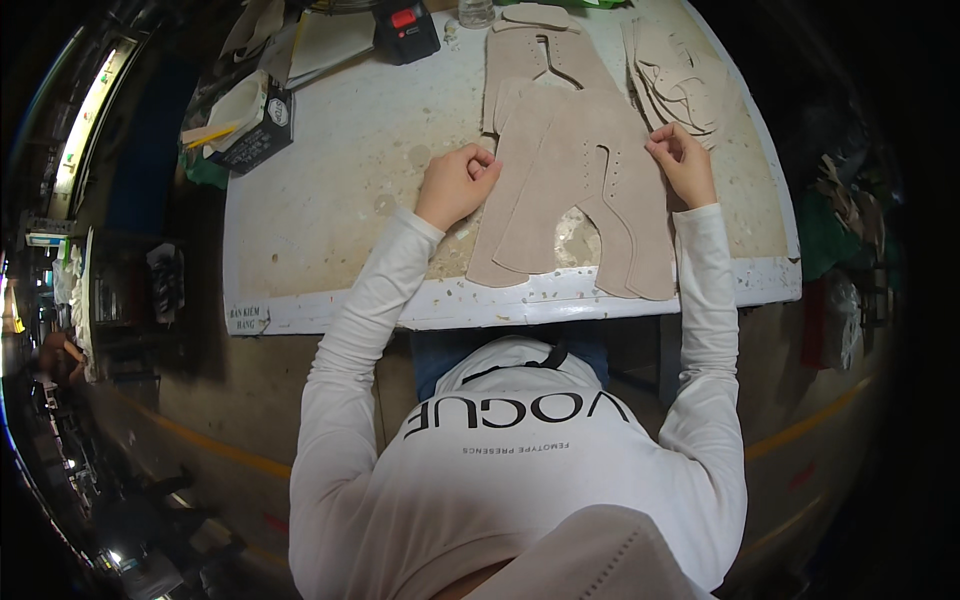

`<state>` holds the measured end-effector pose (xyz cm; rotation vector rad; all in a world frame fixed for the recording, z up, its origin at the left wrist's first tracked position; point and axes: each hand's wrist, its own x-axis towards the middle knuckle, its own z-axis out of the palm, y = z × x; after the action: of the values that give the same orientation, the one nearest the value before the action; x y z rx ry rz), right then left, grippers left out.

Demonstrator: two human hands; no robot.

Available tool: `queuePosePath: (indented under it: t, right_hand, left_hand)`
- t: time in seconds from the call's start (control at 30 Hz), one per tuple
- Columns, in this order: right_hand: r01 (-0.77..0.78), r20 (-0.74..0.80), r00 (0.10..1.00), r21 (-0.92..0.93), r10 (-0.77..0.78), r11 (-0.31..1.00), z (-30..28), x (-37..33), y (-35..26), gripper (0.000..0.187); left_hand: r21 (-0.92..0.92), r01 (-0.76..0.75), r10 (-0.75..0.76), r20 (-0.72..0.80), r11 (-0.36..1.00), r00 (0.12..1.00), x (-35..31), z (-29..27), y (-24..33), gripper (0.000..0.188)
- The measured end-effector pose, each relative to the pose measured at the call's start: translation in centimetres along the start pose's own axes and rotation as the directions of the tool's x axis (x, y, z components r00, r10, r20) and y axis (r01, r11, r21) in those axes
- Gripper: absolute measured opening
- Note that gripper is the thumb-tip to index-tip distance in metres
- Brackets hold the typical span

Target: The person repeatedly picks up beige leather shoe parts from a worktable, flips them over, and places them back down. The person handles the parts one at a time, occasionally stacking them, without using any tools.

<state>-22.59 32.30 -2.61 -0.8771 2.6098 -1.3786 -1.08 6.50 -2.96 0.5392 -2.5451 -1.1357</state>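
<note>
Several flat beige leather-like cut pieces lie overlapping in front of me; the top piece (545, 165) has a slit, a row of small punched holes and a curved notch at its near end. My left hand (460, 186) is closed at the left edge of these pieces, its fingers curled in; what they grip, if anything, is hidden. At the right edge, my right hand (686, 168) pinches with thumb and forefinger at the border of the top piece. Beyond the right hand lies a loose stack of similar beige pieces (685, 85) with curved cut-outs.
The white worktable (330, 215) is stained and has a taped front edge. At its far left stand a dark box (262, 135) holding a container and a yellow pencil, and papers (330, 48). A black and red device (407, 32) and a clear jar (476, 12) are at the back.
</note>
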Motion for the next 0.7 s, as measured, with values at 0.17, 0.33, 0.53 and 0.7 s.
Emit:
queuePosePath:
  t: [0.17, 0.33, 0.53, 0.7]
  right_hand:
    - [-0.066, 0.025, 0.998, 0.058, 0.065, 0.996, -0.8, -0.5, -0.7, 0.019]
    - [-0.345, 0.365, 0.922, 0.63, 0.127, 0.696, 0.2, -1.5, -4.9, 0.044]
    - [-0.477, 0.451, 0.87, 0.671, 0.198, 0.568, 1.7, -1.8, -7.2, 0.061]
    - [-0.46, 0.349, 0.884, 0.531, 0.311, 0.712, 1.4, -2.5, -7.8, 0.046]
  left_hand:
    - [-0.08, -0.135, 0.142, 0.089, 0.988, 0.986, 0.0, -0.2, 1.3, 0.019]
    - [-0.384, -0.092, 0.17, 0.177, 0.919, 0.969, 0.3, 1.2, 5.2, 0.019]
    - [-0.432, -0.325, 0.441, 0.199, 0.841, 0.875, -1.1, 5.0, 9.4, 0.015]
    - [-0.545, -0.17, 0.387, 0.311, 0.821, 0.868, -2.3, 4.2, 8.6, 0.014]
